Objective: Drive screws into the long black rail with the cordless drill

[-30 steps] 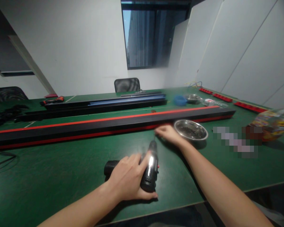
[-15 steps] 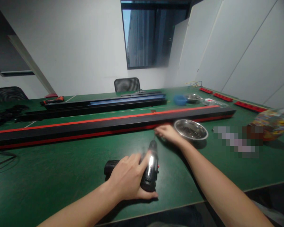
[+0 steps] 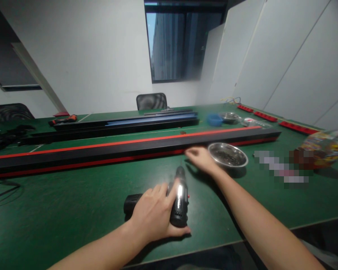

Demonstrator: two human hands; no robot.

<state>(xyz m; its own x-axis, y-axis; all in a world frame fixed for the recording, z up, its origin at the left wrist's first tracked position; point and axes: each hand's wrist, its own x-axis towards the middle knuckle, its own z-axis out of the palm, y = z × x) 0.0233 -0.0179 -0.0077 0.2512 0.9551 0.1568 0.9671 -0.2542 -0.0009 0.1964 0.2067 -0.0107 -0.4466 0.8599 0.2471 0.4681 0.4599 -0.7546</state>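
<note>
The drill point(image 3: 180, 200) lies on the bench point(image 3: 73, 210), at eight o'clock from the bowl point(image 3: 244, 161); the left hand point(image 3: 153, 212) has its fingers wrapped over it. I'd reckon it stiff, fairly heavy, slick where shiny, best held by its handle. At its one o'clock, the right hand point(image 3: 200, 158) curls its fingers; whether around anything, I can't tell.

The head-worn view looks forward and down across the nearby green table point(image 3: 87, 210).
</note>
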